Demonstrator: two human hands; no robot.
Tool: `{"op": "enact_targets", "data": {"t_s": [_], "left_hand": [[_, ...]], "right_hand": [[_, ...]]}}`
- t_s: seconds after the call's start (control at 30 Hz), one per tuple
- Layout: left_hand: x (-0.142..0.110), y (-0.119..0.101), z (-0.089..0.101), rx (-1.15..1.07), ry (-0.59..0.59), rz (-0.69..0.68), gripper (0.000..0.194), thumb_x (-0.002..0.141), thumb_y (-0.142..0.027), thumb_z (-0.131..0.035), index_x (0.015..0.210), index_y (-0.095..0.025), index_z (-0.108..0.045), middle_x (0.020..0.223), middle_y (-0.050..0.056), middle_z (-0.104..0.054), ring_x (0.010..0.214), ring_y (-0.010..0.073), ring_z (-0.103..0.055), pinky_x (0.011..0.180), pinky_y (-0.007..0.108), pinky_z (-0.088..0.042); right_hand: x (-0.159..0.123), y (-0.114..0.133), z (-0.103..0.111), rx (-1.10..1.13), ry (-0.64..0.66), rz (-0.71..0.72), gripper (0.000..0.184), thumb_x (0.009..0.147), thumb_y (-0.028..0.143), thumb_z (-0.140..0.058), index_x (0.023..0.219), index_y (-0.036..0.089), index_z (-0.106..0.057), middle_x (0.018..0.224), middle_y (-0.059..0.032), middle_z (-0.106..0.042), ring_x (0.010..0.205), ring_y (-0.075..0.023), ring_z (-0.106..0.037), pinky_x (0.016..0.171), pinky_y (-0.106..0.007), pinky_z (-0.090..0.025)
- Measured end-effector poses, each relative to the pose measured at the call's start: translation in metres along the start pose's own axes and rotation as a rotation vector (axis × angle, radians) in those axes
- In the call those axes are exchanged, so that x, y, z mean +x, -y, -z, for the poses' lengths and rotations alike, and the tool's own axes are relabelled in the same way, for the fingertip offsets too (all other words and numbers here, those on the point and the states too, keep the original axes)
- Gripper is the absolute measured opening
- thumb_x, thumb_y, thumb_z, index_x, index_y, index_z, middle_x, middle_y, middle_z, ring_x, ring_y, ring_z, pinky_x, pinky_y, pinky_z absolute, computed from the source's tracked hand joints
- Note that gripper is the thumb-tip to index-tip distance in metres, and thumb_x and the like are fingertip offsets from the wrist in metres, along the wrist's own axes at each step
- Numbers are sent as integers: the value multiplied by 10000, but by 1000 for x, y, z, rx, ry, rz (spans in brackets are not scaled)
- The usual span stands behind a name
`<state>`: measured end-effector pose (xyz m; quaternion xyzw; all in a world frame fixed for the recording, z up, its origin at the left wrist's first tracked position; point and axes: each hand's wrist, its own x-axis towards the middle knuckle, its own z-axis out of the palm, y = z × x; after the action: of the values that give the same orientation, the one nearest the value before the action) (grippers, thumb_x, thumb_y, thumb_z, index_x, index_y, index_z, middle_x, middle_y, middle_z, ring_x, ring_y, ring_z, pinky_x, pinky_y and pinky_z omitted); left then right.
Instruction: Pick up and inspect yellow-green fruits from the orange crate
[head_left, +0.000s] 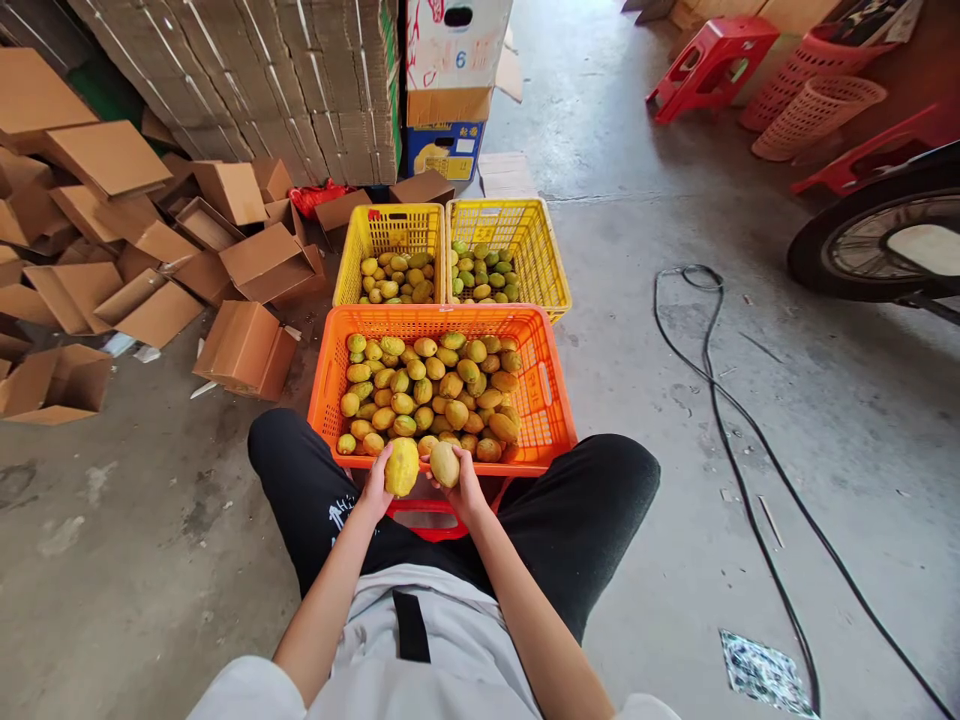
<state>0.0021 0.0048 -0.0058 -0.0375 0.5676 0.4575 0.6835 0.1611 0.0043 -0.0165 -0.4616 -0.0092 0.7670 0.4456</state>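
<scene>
My left hand (375, 488) is closed around a yellow, oval melon (402, 468). In my right hand (466, 486) sits a paler, brownish-yellow melon (445, 465), gripped by the fingers. The two fruits are side by side, a small gap apart, over the near rim of an orange plastic crate (553, 400). That crate holds many small melons (435, 390), yellow to green in colour, between my knees. Behind it stand two yellow crates: the left one (346, 262) holds yellowish fruit, the right one (544, 250) greener fruit.
Folded cardboard boxes (124, 270) lie heaped at left, before stacked flat cartons (300, 90). Printed boxes (450, 60) stand behind the crates. A black hose (720, 420) runs along the floor at right, near a wheel (847, 245). Red stools (709, 65) and pink baskets (817, 110) are farther back.
</scene>
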Motion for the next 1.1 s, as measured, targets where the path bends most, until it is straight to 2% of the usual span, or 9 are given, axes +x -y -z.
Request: {"op": "enact_targets", "data": {"t_s": [0.1,0.2,0.4,0.53,0.67,0.77,0.9,1.0,1.1], "left_hand": [[-2,-4,-3,-25,35,71,346,1018,-394,-582,1171,-120,-727,889,108,-801,823,241,-792,765,343,-655],[-4,-7,-3,-55,17,61,390,1038,-395,-530,1261,-123,-697,930,109,-803,807,235,-794,753,355,-658],[-3,-8,-2,-26,30,72,457,1072,-400,-413,1286,-99,-681,867,130,-796,693,235,-773,668,346,-643],[-2,-6,-2,28,25,50,440,1023,-466,-548,1190,-87,-695,833,122,-787,603,214,-734,590,320,-622],[-3,-5,-3,86,40,-17,279,943,-321,-694,1127,-112,-673,832,98,-784,623,201,-744,589,285,-615],[-4,-5,-4,85,48,-10,320,905,-315,-732,1146,-115,-664,830,90,-786,621,201,-748,590,288,-625],[-5,-6,-4,40,74,33,365,939,-368,-665,1183,-96,-682,840,103,-793,630,193,-749,596,286,-632],[-5,-7,-4,3,74,56,341,985,-348,-587,1180,-89,-692,851,119,-795,669,206,-755,601,304,-637],[-4,-8,-4,-39,56,63,339,1004,-332,-544,1178,-89,-703,847,122,-790,711,213,-757,641,323,-646]], "right_hand": [[1,-1,2,15,-32,-26,296,891,476,-591,900,199,-697,745,-98,-756,643,-231,-718,466,-272,-537],[3,-2,4,18,-95,-43,247,908,434,-558,864,219,-671,748,-89,-754,705,-249,-752,557,-317,-601],[1,-2,4,34,-115,-16,199,866,426,-645,914,235,-672,793,-52,-760,735,-241,-757,596,-331,-617],[-3,-2,1,-10,-111,48,328,756,431,-818,985,241,-678,826,-14,-754,697,-223,-747,561,-309,-605],[-4,-6,-2,-80,-142,102,482,668,409,-921,1020,258,-630,855,12,-760,635,-196,-740,521,-283,-585],[-3,-8,-1,-68,-133,85,484,649,370,-941,973,254,-600,827,4,-759,641,-208,-753,537,-290,-595],[-1,-6,2,-34,-100,48,370,694,368,-891,902,235,-616,794,-18,-757,692,-227,-767,592,-316,-626],[0,-3,3,-4,-107,16,250,769,391,-800,881,220,-657,794,-43,-768,732,-224,-767,613,-307,-629],[1,-2,4,3,-96,-21,230,829,434,-715,856,207,-691,808,-77,-781,719,-221,-755,599,-297,-618]]}}
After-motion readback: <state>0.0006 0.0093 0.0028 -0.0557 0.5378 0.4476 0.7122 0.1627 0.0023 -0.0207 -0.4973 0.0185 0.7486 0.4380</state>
